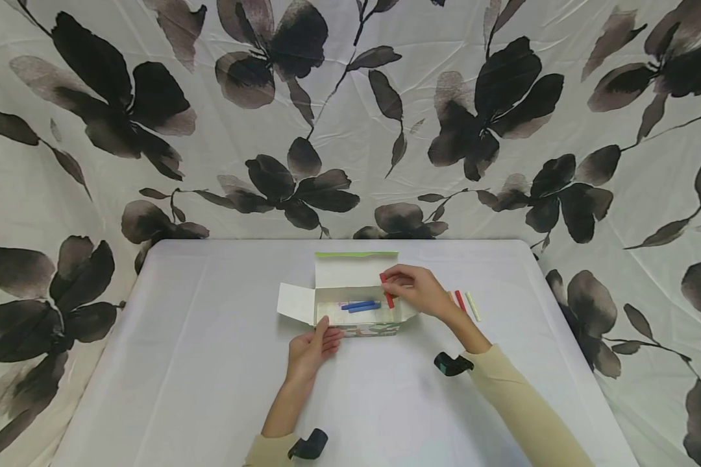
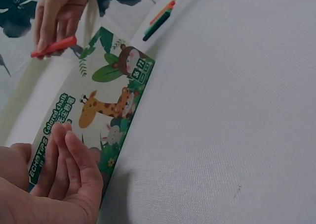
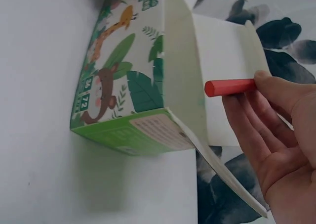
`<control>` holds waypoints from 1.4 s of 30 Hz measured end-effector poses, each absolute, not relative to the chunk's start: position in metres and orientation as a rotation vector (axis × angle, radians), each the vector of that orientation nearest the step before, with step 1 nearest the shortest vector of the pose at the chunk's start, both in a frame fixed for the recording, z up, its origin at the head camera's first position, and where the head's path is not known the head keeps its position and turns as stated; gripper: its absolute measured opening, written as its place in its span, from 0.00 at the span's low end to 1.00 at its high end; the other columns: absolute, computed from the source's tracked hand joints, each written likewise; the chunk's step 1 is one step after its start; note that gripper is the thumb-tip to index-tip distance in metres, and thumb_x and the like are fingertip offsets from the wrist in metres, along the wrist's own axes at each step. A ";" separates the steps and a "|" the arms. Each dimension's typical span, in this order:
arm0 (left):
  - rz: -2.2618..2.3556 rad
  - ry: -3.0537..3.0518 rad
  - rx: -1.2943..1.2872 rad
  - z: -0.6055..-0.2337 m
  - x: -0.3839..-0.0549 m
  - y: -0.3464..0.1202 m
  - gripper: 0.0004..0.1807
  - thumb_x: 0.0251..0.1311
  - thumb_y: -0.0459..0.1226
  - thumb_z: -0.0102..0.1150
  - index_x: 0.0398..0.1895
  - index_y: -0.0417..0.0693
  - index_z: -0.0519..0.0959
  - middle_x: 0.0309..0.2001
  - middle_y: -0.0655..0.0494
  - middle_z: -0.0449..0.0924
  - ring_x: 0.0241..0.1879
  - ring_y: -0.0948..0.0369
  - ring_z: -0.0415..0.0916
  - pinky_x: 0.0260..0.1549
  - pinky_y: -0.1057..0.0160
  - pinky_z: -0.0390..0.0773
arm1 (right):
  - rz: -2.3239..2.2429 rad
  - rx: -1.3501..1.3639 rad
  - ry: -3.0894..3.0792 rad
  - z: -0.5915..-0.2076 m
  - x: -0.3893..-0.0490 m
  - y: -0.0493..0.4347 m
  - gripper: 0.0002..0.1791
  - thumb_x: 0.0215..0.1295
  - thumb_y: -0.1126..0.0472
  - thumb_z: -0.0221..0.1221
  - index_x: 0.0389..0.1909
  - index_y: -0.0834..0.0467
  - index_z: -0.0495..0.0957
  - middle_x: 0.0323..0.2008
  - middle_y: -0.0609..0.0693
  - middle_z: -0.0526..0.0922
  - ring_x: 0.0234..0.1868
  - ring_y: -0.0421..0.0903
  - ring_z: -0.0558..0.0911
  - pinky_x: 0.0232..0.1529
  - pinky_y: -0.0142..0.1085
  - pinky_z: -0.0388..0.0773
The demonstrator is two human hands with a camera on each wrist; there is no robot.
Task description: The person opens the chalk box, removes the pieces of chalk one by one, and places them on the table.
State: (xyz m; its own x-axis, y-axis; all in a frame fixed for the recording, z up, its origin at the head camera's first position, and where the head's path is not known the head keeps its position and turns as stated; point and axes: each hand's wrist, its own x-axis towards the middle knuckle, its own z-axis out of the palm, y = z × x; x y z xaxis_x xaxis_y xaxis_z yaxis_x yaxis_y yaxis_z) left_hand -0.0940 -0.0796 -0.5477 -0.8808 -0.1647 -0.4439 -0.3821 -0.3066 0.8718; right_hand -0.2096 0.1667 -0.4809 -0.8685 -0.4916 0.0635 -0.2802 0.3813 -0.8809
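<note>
Pinching a red chalk stick (image 3: 231,87) between thumb and fingers, the right grip (image 1: 416,289) hangs at two o'clock of the open chalk box (image 2: 98,101), while the left grip (image 1: 312,349), fingers relaxed, touches its front at eight o'clock. Inside lie blue sticks (image 1: 365,309), and loose sticks (image 1: 460,301) sit on the desk (image 1: 210,363) at three o'clock from the box, whose front reads "ECHOTIPS", "Colored chalk", "36" and "72", beside other lettering too blurred to read.
</note>
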 end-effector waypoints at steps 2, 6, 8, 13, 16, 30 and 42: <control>2.322 1.763 -0.703 -0.547 -0.094 -0.080 0.30 0.74 0.50 0.59 0.46 0.25 0.82 0.40 0.42 0.89 0.35 0.62 0.87 0.37 0.69 0.86 | -1.504 -0.645 2.416 -0.477 -0.208 0.172 0.16 0.68 0.63 0.68 0.53 0.65 0.82 0.43 0.56 0.88 0.45 0.49 0.88 0.49 0.33 0.84; 2.317 1.767 -0.706 -0.548 -0.094 -0.080 0.30 0.73 0.51 0.59 0.45 0.25 0.82 0.40 0.42 0.89 0.35 0.62 0.87 0.37 0.69 0.86 | -1.542 -0.576 2.379 -0.471 -0.204 0.182 0.17 0.69 0.63 0.67 0.55 0.66 0.81 0.45 0.58 0.87 0.46 0.51 0.88 0.50 0.32 0.84; 2.313 1.767 -0.718 -0.548 -0.094 -0.080 0.30 0.73 0.51 0.60 0.45 0.25 0.83 0.39 0.43 0.89 0.34 0.62 0.87 0.36 0.69 0.85 | -1.556 -0.545 2.369 -0.468 -0.202 0.187 0.18 0.69 0.63 0.67 0.56 0.66 0.81 0.45 0.58 0.87 0.46 0.51 0.88 0.50 0.31 0.84; 2.322 1.754 -0.729 -0.548 -0.094 -0.080 0.30 0.73 0.50 0.61 0.45 0.25 0.82 0.39 0.43 0.89 0.33 0.63 0.86 0.36 0.70 0.85 | -1.572 -0.471 2.358 -0.465 -0.199 0.200 0.19 0.69 0.61 0.67 0.56 0.66 0.80 0.47 0.59 0.86 0.47 0.49 0.87 0.50 0.31 0.84; 2.329 1.749 -0.725 -0.548 -0.094 -0.080 0.30 0.73 0.50 0.61 0.45 0.25 0.82 0.38 0.43 0.89 0.33 0.63 0.86 0.36 0.70 0.85 | -1.587 -0.428 2.345 -0.464 -0.196 0.209 0.20 0.70 0.60 0.67 0.57 0.66 0.79 0.48 0.60 0.86 0.47 0.49 0.87 0.49 0.33 0.85; 2.320 1.757 -0.704 -0.548 -0.092 -0.080 0.29 0.74 0.50 0.59 0.46 0.26 0.82 0.40 0.44 0.89 0.35 0.62 0.86 0.37 0.70 0.85 | -1.679 -0.284 2.334 -0.471 -0.181 0.256 0.22 0.71 0.58 0.66 0.59 0.67 0.78 0.51 0.64 0.84 0.44 0.42 0.88 0.49 0.41 0.86; 2.311 1.750 -0.701 -0.549 -0.093 -0.080 0.29 0.75 0.51 0.58 0.47 0.26 0.82 0.41 0.42 0.89 0.37 0.61 0.87 0.39 0.69 0.86 | -1.606 -0.116 2.402 -0.498 -0.167 0.287 0.26 0.72 0.53 0.66 0.60 0.67 0.77 0.50 0.61 0.85 0.44 0.45 0.87 0.47 0.37 0.86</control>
